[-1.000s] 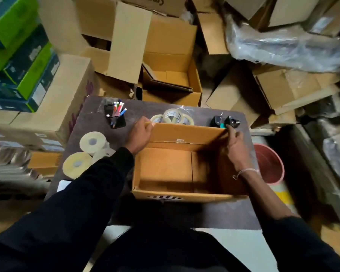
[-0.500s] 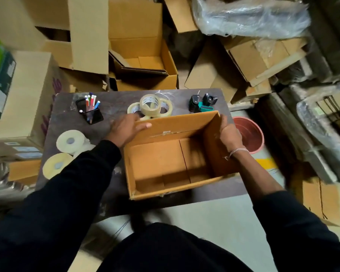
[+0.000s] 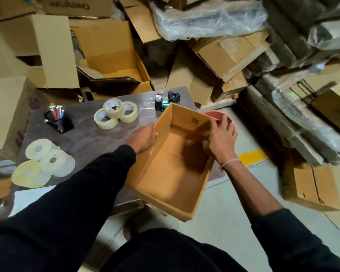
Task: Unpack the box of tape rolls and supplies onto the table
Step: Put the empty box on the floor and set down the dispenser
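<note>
Cardboard fills my view: the open box (image 3: 171, 173) sits at the right end of the table (image 3: 86, 140), turned at an angle with its near corner hanging past the edge. I have my left hand (image 3: 142, 137) against the outside of its left wall, though I cannot tell how the fingers lie there. My right hand (image 3: 221, 136) grips the right wall, thumb inside and fingers curled over the rim. Three clear tape rolls (image 3: 115, 112) lie stacked on the far side of the table, pale flat rolls (image 3: 43, 163) on the near left, a pen holder (image 3: 59, 120) far left. Small black dispensers (image 3: 165, 100) stand just beyond the box's far corner.
</note>
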